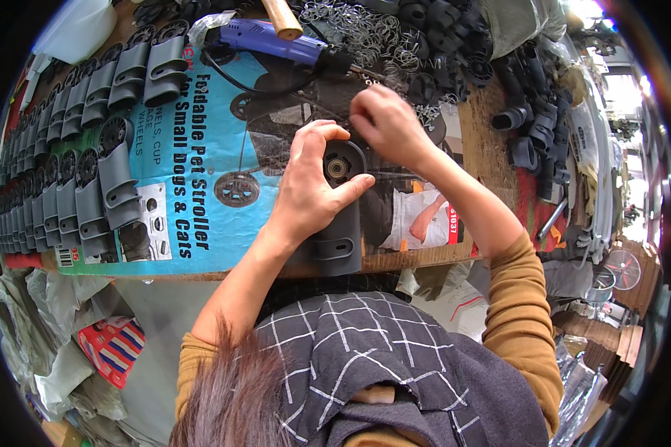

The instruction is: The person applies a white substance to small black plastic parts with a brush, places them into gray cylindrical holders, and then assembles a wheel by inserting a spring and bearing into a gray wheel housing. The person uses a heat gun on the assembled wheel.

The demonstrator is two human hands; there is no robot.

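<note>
A dark grey plastic wheel bracket [341,231] lies on the bench right in front of me, its round end away from me. A metal ring like a bearing [337,167] shows in the middle of that end. My left hand [306,182] is closed around the round end, thumb on the near side and fingers on the far side. My right hand [389,128] is just beyond and to the right, fingers curled in and a little blurred; anything inside them is hidden. A purple power screwdriver [272,42] lies behind the hands, its bit pointing right.
Rows of similar grey brackets [130,71] stand at the left on a blue printed sheet [201,186]. Metal springs [358,30] and black plastic parts [451,33] are heaped at the back. A wooden handle [282,18] overhangs the screwdriver. More dark fittings [533,141] lie at the right.
</note>
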